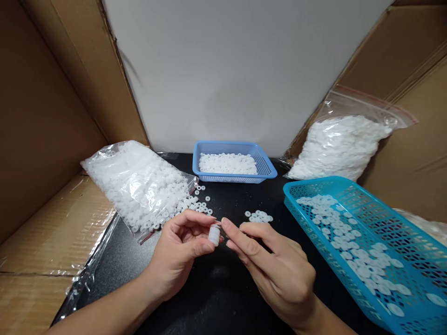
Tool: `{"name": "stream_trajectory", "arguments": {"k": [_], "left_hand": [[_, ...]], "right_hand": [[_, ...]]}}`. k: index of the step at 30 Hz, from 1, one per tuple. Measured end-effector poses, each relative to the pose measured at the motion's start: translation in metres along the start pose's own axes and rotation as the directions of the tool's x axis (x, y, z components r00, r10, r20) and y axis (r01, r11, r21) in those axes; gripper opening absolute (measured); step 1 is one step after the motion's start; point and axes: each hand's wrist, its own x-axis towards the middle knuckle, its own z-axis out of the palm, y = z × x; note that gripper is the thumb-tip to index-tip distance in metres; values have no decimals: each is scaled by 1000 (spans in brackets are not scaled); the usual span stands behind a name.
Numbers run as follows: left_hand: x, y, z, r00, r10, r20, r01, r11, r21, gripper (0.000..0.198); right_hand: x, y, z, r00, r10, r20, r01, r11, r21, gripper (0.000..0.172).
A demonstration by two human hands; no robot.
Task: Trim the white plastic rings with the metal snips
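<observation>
The left hand (181, 251) is pinching a small white plastic piece (214, 235) between thumb and fingers above the black tabletop (216, 288), just below the loose rings (258, 216). The right hand (275, 265) is pressing its fingers together on the piece's other side. It is looking light, stiff and smooth, probably slippery; gripping its sides should be steadiest.

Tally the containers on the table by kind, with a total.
Blue baskets: 2, a small one at the back and a larger teal one on the right.
Clear plastic bags of white parts: 2, one left, one right.
Total: 4
</observation>
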Motion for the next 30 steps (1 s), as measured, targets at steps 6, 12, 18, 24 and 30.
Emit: {"name": "stream_trajectory", "arguments": {"k": [6,12,18,24,30], "left_hand": [[-1,0,1,1000,-2,-12,2,1000,4,31],[-2,-1,0,1000,-5,13,5,1000,-4,30],[-1,0,1,1000,-14,24,14,1000,-2,29],[0,-1,-2,1000,9,26,-9,999,36,24],[2,-1,-9,988,61,139,-74,993,88,30]], "right_hand": [[0,0,-1,1000,-10,20,10,1000,-19,63],[-4,2,0,999,-42,25,43,998,-49,69],[-3,1,-1,998,-60,37,62,996,-71,64],[-1,2,-2,998,-53,23,54,996,-74,47],[5,7,1,970,244,-3,-237,945,224,38]]}}
